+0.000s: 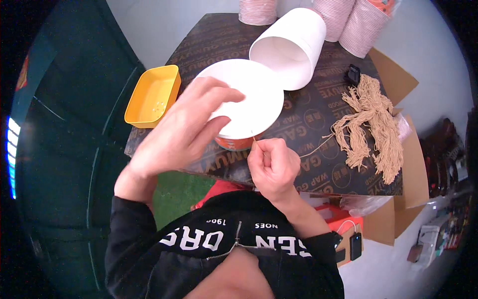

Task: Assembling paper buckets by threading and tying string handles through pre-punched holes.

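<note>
"How is the grip?"

"Two of them. The right hand [273, 167] is pinched narrow, thumb against forefinger, on a thin string [316, 149]. The left hand [191, 119] is held wide, thumb and fingers curved and well apart, with nothing between them that I can see."

"And where's the string, seen from that pinch?"

"A short end stands up out of the fingertips, up to the rim of the white disc [256, 102]. I can't tell if it touches. The other part leaves the right side of the fist and runs across to the yarn [381, 134], a loose tan heap on the table [318, 174]."

"The disc?"

"Just beyond the pinch and a bit left, under the left hand's fingers. Whether they rest on it or hover, I can't tell. An orange-red side [234, 144] shows below its near rim, left of the pinch."

"What else lies around?"

"Farther out past the pinch, a white tub [298, 45] on its side, mouth toward the disc. Beyond that to the right, stacked cups [361, 30]. Well left of the pinch, past the left hand, a yellow tray [149, 94] with a few small pale bits in it. A small black object [352, 74] sits by the yarn's far end."
</note>
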### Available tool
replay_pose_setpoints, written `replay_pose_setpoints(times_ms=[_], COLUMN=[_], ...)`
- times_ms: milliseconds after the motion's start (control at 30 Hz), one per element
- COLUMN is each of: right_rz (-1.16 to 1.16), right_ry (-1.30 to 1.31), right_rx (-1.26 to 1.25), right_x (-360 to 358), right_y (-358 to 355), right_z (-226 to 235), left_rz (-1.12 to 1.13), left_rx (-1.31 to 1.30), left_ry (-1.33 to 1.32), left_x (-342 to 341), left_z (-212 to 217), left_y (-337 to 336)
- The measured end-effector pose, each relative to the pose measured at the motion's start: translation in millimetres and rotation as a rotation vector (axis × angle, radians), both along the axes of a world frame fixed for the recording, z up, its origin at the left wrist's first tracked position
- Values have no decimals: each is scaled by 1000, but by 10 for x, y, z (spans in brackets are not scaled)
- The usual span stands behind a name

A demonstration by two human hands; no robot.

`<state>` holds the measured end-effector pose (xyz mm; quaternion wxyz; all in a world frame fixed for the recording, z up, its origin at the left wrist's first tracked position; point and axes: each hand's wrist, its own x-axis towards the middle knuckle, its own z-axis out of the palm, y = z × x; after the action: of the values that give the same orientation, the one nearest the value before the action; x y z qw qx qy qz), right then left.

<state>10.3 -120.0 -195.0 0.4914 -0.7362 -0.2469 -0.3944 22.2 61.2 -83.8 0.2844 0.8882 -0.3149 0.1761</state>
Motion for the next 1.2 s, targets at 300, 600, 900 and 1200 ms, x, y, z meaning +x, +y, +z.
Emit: replay_pose_setpoints(times_ms=[300,600,900,1200], right_rz=[-27,72,153,191], right_ry=[-6,209,210,266], right_rx=[7,104,91,67], right_x=[68,-13,-41,15], right_y=[23,-82,-148,-266], right_z=[-31,-65,-56,89], left_rz=[-522,-249,-283,-210], left_rx=[320,34,-455,-437], left_ry=[341,592,739,944], left_x=[585,401,202,362], left_z=[32,27,5,1], left_y=[-48,-111,-241,-269])
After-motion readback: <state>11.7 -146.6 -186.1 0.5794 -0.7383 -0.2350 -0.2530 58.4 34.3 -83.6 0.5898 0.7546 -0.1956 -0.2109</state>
